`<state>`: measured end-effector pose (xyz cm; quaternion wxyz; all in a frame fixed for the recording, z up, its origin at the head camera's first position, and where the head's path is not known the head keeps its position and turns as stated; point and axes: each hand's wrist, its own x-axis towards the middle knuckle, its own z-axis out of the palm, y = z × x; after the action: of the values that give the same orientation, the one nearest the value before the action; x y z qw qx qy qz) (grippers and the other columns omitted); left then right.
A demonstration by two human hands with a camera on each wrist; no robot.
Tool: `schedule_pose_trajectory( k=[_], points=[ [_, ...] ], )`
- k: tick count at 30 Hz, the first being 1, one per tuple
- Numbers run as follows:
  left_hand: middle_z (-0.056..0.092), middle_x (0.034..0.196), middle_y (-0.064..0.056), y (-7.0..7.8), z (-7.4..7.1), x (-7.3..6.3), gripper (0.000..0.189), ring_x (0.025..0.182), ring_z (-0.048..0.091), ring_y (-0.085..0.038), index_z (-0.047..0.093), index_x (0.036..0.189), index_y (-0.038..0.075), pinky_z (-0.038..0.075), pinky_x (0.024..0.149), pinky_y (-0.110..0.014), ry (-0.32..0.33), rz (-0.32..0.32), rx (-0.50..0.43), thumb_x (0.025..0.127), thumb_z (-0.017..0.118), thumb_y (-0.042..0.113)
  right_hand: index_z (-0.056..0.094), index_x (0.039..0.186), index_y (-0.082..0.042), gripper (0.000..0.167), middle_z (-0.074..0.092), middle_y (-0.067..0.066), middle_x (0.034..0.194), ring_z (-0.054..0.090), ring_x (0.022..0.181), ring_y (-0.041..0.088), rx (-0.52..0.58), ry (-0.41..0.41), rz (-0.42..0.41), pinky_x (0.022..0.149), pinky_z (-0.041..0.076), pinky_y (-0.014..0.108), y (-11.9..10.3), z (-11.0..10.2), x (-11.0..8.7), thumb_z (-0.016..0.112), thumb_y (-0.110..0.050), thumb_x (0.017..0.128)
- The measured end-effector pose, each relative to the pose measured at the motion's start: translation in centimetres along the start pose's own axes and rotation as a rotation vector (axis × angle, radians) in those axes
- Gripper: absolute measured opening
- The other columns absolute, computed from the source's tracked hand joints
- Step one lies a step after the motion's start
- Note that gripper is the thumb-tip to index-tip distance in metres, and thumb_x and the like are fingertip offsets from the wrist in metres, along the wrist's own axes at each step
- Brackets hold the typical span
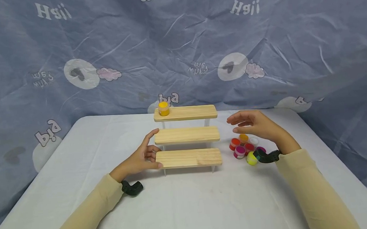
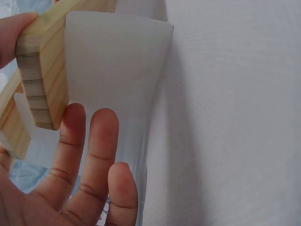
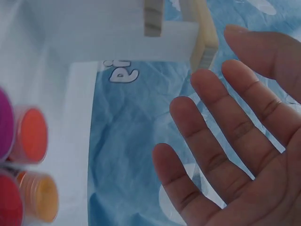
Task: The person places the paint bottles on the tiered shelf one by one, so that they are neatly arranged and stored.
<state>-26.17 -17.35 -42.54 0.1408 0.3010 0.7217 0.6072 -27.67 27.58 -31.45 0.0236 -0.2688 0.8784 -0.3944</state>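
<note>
A three-tier wooden display riser [image 1: 187, 135] with pale translucent side supports [image 2: 113, 61] stands mid-table. My left hand [image 1: 140, 158] holds its left end. The thumb lies on the bottom board and the index finger reaches the middle one; in the left wrist view other fingertips touch below the board. A small jar of yellow paint [image 1: 163, 109] sits at the left of the top tier. To the right, my right hand [image 1: 255, 126] hovers above a cluster of small jars with nothing in it, fingers extended. Among them are a magenta jar [image 1: 239, 152] and an orange jar [image 3: 46, 197].
Also in the cluster are a red-orange jar [image 1: 234, 144], a white-topped jar [image 1: 254, 141] and a bright yellow jar [image 1: 251, 158], close together beside the riser. A white cloth covers the table [image 1: 189, 208]. Behind it hangs a blue-grey printed curtain [image 1: 155, 60].
</note>
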Motion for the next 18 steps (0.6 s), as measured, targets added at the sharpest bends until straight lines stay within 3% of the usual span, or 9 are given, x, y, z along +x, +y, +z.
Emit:
schedule_pose_trajectory(
  k=[8,13,18],
  points=[
    [0.066,0.116,-0.020,0.0,0.0,0.1,0.124,0.088,0.067,-0.019,0.000,0.174,0.018,0.055,0.080,-0.028,-0.005,0.005,-0.010,0.086,0.086,0.004,0.070,0.134,0.005,0.036,0.071,0.021,0.133,0.069,0.122,0.041,-0.047,-0.023,0.044,0.098,0.054,0.023,2.0,-0.4,-1.7,0.076,-0.003,0.100],
    [0.066,0.115,-0.019,0.0,-0.1,0.0,0.123,0.086,0.064,-0.018,0.000,0.174,0.019,0.052,0.080,-0.027,-0.002,0.005,0.004,0.087,0.087,0.005,0.069,0.134,0.006,0.036,0.071,0.024,0.132,0.069,0.120,0.042,-0.071,-0.025,0.062,0.098,0.055,0.025,3.2,-0.8,-3.1,0.076,-0.004,0.100],
    [0.066,0.116,-0.019,0.0,0.0,0.0,0.124,0.086,0.064,-0.019,0.000,0.174,0.019,0.053,0.080,-0.028,-0.002,0.001,0.009,0.087,0.087,0.004,0.070,0.133,0.006,0.036,0.073,0.022,0.130,0.070,0.119,0.040,-0.066,-0.011,0.093,0.095,0.053,0.019,4.4,-1.2,-4.6,0.076,-0.005,0.100]
  ],
)
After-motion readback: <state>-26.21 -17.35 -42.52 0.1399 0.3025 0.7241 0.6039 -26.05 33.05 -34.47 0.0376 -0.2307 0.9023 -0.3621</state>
